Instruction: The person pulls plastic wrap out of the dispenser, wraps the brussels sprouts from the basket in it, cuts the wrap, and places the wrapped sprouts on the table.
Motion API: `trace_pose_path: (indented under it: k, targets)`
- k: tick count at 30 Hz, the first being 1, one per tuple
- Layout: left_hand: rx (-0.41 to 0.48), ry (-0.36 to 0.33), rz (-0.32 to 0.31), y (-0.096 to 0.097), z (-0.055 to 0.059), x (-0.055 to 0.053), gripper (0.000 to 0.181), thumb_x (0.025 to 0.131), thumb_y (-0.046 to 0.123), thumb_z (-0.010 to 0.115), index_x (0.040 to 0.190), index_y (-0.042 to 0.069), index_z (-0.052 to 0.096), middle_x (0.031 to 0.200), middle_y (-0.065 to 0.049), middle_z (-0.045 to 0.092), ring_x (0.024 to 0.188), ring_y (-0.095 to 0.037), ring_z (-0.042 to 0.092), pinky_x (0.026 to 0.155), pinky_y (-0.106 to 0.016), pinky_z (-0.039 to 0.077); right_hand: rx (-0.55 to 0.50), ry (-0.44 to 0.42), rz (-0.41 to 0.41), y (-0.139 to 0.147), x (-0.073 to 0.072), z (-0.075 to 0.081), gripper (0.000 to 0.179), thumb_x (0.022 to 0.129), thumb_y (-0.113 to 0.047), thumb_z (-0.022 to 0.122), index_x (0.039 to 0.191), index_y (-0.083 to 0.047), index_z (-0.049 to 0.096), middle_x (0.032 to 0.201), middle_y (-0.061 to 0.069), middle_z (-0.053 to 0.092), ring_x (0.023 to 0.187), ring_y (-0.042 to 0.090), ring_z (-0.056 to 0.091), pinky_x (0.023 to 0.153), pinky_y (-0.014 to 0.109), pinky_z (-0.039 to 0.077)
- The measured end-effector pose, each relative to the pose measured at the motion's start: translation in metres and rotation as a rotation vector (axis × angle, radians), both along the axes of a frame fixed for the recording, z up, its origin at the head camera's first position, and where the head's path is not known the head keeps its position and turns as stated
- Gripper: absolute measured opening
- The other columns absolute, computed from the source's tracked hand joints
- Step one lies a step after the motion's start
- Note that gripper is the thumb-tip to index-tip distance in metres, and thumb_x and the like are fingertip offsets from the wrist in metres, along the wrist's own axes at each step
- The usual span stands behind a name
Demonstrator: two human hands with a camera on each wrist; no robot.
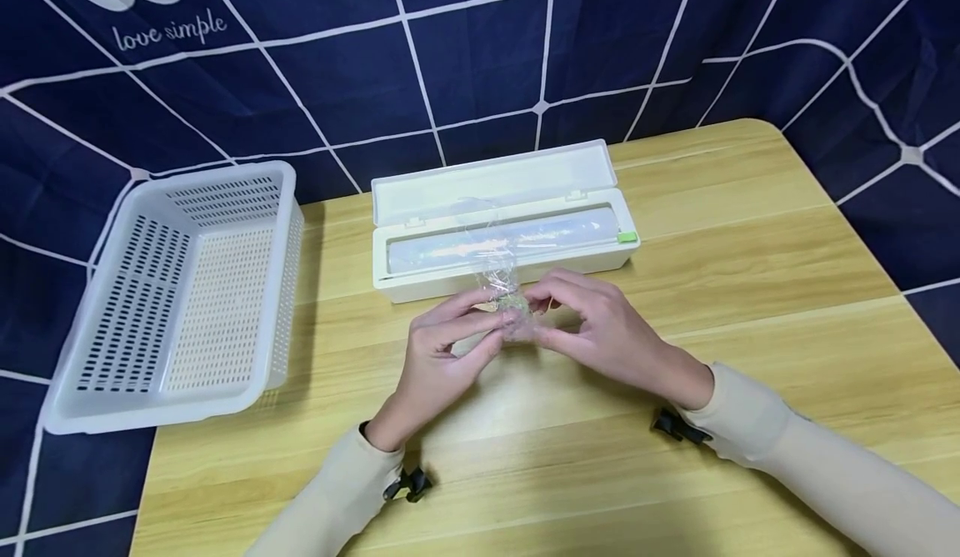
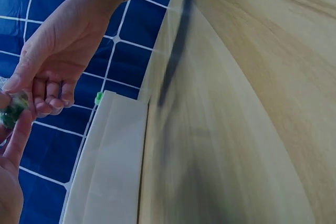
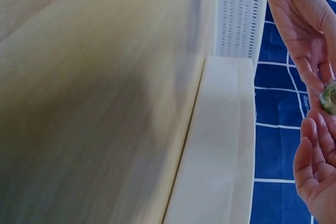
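Observation:
In the head view a small green piece, wrapped in clear cling film, is held between both hands over the table, close in front of a white film box. The left hand pinches it from the left with thumb and fingertips. From the right, the right hand pinches the film with thumb and index finger. A loose tail of film stands up above the piece and overlaps the box. The wrapped green piece shows dark green in the left wrist view; what kind it is, I cannot tell.
The white film box stands with its lid raised, a film roll inside and a green slider at its right end. A white perforated basket sits on the left. Blue checked cloth hangs behind the wooden table.

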State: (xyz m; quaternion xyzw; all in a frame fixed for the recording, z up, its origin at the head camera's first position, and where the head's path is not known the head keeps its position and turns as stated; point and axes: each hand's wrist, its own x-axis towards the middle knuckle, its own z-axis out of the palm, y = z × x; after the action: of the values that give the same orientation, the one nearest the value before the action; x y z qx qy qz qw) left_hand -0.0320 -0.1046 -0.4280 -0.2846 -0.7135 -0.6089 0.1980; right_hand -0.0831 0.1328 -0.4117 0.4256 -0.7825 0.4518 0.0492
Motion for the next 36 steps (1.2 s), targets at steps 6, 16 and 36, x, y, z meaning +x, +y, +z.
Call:
trace_pose_path:
  k: [6, 16, 36]
  targets:
    - [-0.010, 0.031, -0.024, 0.0010, 0.0026, -0.0015, 0.024, 0.085, -0.021, 0.077, 0.105, -0.008, 0.080, 0.117, -0.022, 0.077, 0.114, -0.037, 0.074, 0.103, -0.047, 0.059, -0.010, 0.009, -0.024, -0.0011, 0.0000, 0.0003, 0.040, 0.085, -0.011, 0.093, 0.121, -0.010, 0.075, 0.111, -0.005, 0.074, 0.099, 0.018, 0.072, 0.085, 0.036, 0.063]
    - [-0.014, -0.086, -0.067, 0.0006, 0.0068, 0.0055, 0.048, 0.086, -0.029, 0.073, 0.123, -0.013, 0.049, 0.126, -0.032, 0.067, 0.107, -0.043, 0.074, 0.098, -0.043, 0.061, -0.046, 0.017, -0.057, -0.0029, 0.0021, -0.0009, 0.038, 0.084, -0.012, 0.093, 0.117, -0.010, 0.075, 0.110, -0.005, 0.074, 0.094, 0.014, 0.069, 0.084, 0.029, 0.058]
    - [-0.026, -0.092, -0.006, 0.0021, 0.0099, -0.0011, 0.069, 0.082, -0.027, 0.079, 0.144, -0.017, 0.052, 0.145, -0.030, 0.059, 0.119, -0.042, 0.070, 0.104, -0.042, 0.058, -0.167, -0.006, -0.075, -0.0088, 0.0018, -0.0004, 0.042, 0.077, 0.010, 0.092, 0.116, -0.003, 0.079, 0.112, 0.005, 0.072, 0.086, 0.023, 0.066, 0.077, 0.021, 0.055]
